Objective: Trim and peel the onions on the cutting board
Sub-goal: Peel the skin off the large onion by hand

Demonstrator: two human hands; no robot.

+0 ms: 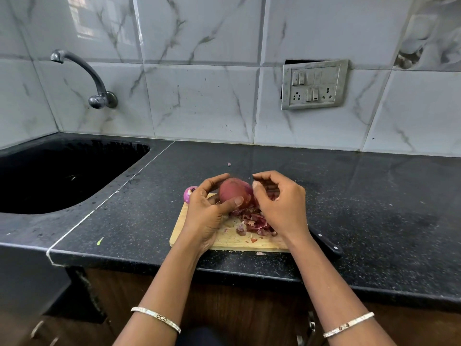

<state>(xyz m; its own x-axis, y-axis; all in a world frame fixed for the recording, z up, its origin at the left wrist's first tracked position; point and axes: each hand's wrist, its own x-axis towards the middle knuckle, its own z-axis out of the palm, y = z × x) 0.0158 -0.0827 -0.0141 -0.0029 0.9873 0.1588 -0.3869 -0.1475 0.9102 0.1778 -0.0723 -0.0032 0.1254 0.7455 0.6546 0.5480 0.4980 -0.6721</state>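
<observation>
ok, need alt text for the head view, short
A person's left hand holds a red onion over a wooden cutting board while the right hand picks at its skin. Peel scraps lie beneath; a knife lies at right.

Onion (235,192): red-brown skin. Peeled onion (188,194): purple-pink. Peel scraps (254,221): purple and maroon. Cutting board (232,239): pale wood. Table (361,196): black, white-speckled. Wall tiles (199,101): white, grey-veined marble pattern. Knife handle (328,243): black. Bangles (157,318): silver.
</observation>
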